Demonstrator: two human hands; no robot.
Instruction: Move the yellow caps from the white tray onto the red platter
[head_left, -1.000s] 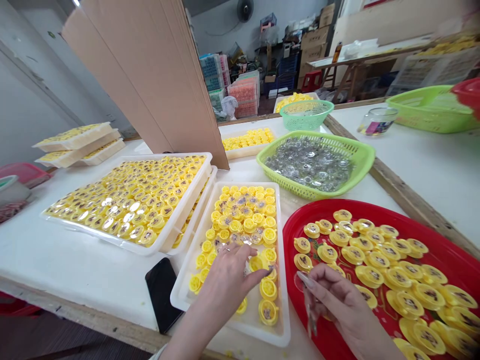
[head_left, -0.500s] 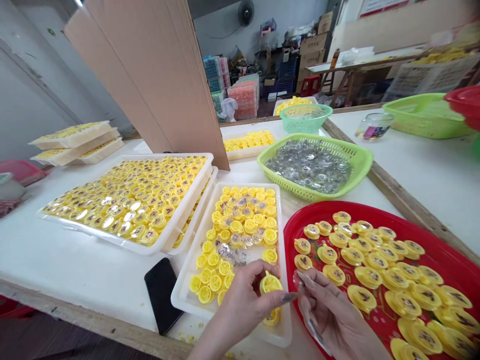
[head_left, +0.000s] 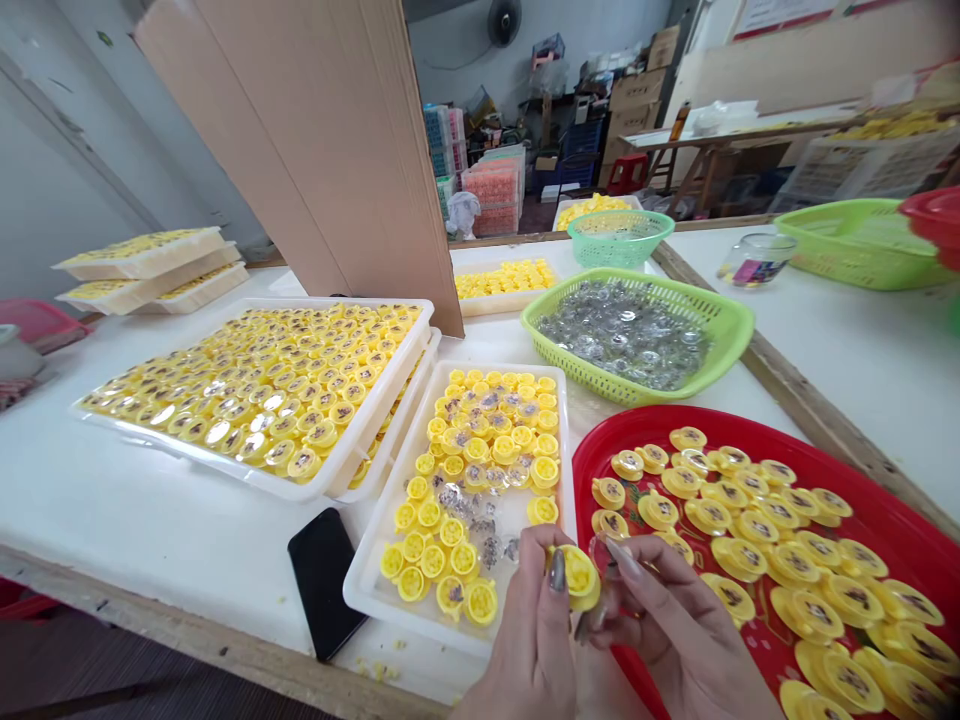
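My left hand [head_left: 529, 640] pinches a round yellow plastic piece [head_left: 581, 577] between thumb and fingers, low in the view over the near edge of a white tray [head_left: 360, 592]. My right hand [head_left: 671, 625] is closed on a small clear cap [head_left: 602, 553] and touches the yellow piece from the right. The white tray holds loose yellow pieces and a few clear caps. Just to the right, a red tray [head_left: 885, 505] carries rows of yellow pieces with clear tops.
A black phone [head_left: 322, 578] lies left of the white tray. A large white tray [head_left: 330, 478] full of yellow pieces sits at the left. A green basket [head_left: 720, 345] of clear caps stands behind. A tall cardboard sheet [head_left: 322, 130] leans at the back.
My left hand picked a yellow piece out of the white tray and drew it back right to meet my right hand. The view shifted slightly.
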